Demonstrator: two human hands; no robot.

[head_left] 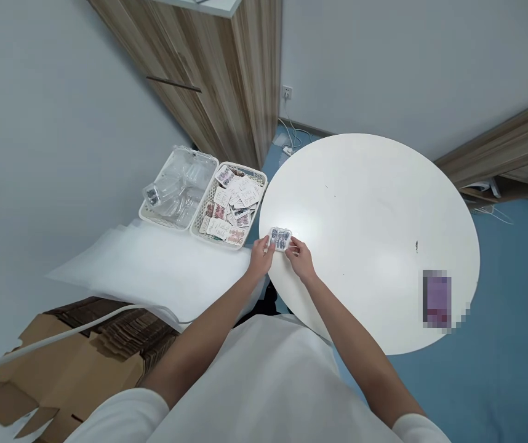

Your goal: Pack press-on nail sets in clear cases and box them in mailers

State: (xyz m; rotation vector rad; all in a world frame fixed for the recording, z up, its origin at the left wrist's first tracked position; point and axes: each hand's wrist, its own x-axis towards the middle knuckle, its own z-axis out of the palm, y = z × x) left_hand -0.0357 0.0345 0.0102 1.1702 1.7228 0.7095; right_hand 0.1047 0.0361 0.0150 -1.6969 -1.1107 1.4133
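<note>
Currently left hand [260, 257] and right hand [300, 258] both pinch nail case [280, 238] at desk [370, 203] edge; I judge light fingertip grip could let it slip off

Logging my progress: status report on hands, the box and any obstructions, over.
Left hand and right hand both gripping box at table edge. Card basket off to left. Nothing blocking.

Case [280, 238] at table [370, 203] edge, baskets [215, 241] L
</note>
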